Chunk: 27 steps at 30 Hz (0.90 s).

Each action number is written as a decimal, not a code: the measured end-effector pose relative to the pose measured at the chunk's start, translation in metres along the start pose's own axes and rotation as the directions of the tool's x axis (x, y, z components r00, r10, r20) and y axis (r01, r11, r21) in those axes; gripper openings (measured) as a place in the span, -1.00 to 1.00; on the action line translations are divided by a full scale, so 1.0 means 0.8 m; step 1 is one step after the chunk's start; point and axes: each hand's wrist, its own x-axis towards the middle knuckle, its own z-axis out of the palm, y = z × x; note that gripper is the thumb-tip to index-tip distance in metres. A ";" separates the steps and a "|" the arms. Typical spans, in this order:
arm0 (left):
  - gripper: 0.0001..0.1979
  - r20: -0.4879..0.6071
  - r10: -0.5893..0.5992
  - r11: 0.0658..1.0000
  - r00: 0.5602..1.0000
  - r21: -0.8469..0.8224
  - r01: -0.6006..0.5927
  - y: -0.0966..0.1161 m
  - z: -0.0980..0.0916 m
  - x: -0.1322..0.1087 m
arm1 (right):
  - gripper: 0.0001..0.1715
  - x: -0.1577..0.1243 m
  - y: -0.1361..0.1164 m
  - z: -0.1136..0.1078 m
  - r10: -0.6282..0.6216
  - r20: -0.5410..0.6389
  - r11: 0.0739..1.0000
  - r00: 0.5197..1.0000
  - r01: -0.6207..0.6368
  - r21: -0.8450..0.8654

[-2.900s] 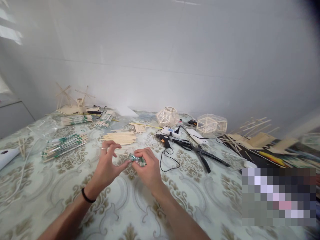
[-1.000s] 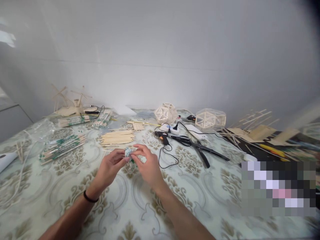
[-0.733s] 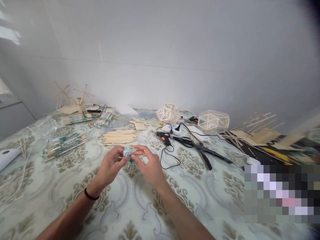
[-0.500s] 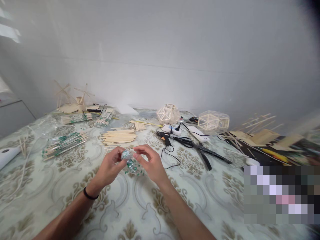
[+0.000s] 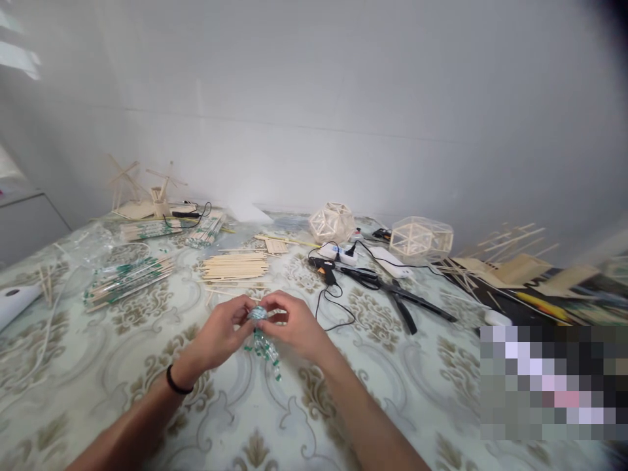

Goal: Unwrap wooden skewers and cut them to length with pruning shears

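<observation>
Between my two hands is a crumpled clear plastic wrapper [image 5: 258, 314] with green print, bunched into a small wad. A loose strip of it hangs down toward the tablecloth. My left hand [image 5: 222, 332] pinches the wad from the left, fingers closed, a black band around its wrist. From the other side my right hand [image 5: 296, 327] grips it between thumb and fingers. Just beyond the hands lies a pile of flat wooden sticks [image 5: 234, 267]. Packs of wrapped sticks [image 5: 128, 282] with green print lie to the left.
A glue gun [image 5: 324, 268] with a black cord and black-handled scissors [image 5: 373, 279] lie to the right, near a white power strip [image 5: 338, 253]. Behind are two wooden polyhedron frames [image 5: 331, 224] and a stick windmill model [image 5: 161, 199]. Wooden pieces [image 5: 520, 269] sit on a dark surface at far right.
My right hand has moved left and closed in on the wad beside my left hand. The loose strip of wrapper now hangs lower and longer.
</observation>
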 end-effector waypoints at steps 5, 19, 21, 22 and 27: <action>-0.85 0.063 0.051 0.992 0.997 -0.122 -0.043 0.004 0.004 -0.003 | -0.81 0.000 -0.003 -0.005 -0.048 -0.062 0.986 0.997 0.037 -0.160; -0.87 0.013 0.046 0.999 0.999 0.012 -0.046 0.006 0.004 0.001 | -0.81 -0.002 0.001 0.026 -0.202 -0.125 0.933 0.971 0.152 -0.327; -0.91 -0.017 -0.001 0.999 1.000 0.052 0.002 0.010 0.003 0.001 | -0.82 -0.003 0.001 0.023 -0.178 -0.123 0.946 0.976 0.136 -0.294; -0.92 -0.031 -0.030 0.997 0.999 0.065 0.032 0.011 0.002 0.001 | -0.83 -0.003 0.000 0.020 -0.156 -0.104 0.958 0.982 0.125 -0.257; -0.94 -0.140 -0.152 0.984 0.978 0.074 0.164 0.004 -0.001 0.003 | -0.68 -0.006 -0.004 0.009 -0.052 0.103 0.998 0.993 0.054 -0.021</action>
